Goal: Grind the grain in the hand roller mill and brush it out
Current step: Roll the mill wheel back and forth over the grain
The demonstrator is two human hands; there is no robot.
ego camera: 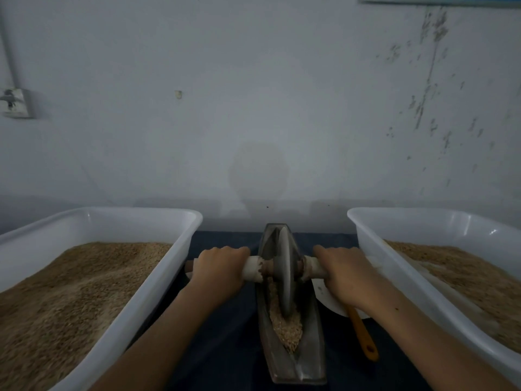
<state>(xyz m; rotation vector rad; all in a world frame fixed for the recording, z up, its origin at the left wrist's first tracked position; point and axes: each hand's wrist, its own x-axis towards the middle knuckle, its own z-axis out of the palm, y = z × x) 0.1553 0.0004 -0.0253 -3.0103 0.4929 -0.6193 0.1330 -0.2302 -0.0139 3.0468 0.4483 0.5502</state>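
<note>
Currently grinding: left hand and right hand are clenched on the axle handles of the grey metal disc wheel, over the tan grain; rolling toward the near end is needed next.

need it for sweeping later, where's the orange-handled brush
In the head view, the brush lies right of the mill trough, its handle poking out under the right hand.

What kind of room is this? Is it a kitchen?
Probably a plain workroom for grinding grain, not a home kitchen: two big white tubs of grain flank a boat-shaped roller mill on a dark cloth, against a bare, stained wall.
</note>
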